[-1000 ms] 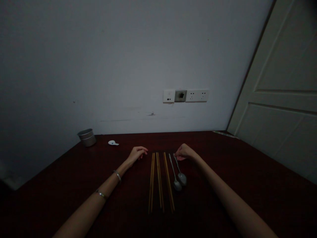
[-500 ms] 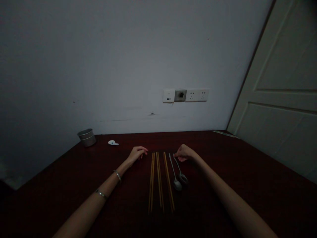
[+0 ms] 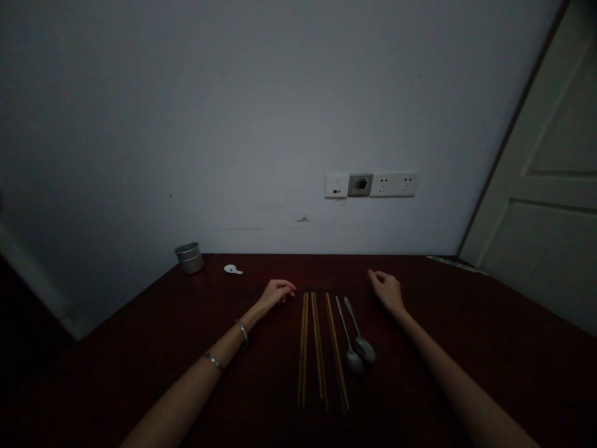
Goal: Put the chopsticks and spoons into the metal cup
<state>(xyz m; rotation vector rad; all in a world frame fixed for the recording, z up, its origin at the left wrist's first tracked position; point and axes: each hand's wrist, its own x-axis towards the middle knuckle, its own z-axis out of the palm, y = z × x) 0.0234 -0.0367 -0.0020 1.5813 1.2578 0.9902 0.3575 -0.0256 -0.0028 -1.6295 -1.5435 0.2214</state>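
My left hand [image 3: 277, 294] hovers or rests beside the upper ends of the chopsticks, fingers loosely bent and apart, holding nothing. Three pairs of wooden chopsticks [image 3: 318, 345] lie side by side, pointing away from me. Just right of them are two long-handled metal spoons, the left spoon [image 3: 353, 361] and the right spoon [image 3: 366, 350], bowls toward me. Beyond the right spoon's handle end is my right hand [image 3: 386, 291], empty and loosely open, apart from the spoon. Some of its fingers are hidden behind the hand.
On the dark red table [image 3: 261, 386], a metal cup [image 3: 190, 257] stands at the far left, with a white short-handled spoon [image 3: 232, 269] beside it. A flat strip [image 3: 457, 266] lies at the back right. The wall with sockets [image 3: 393, 185] bounds the back.
My right hand has let go of the right spoon's handle and moved right and away from it. That spoon now lies free. The left hand keeps its place; the view has shifted leftward.
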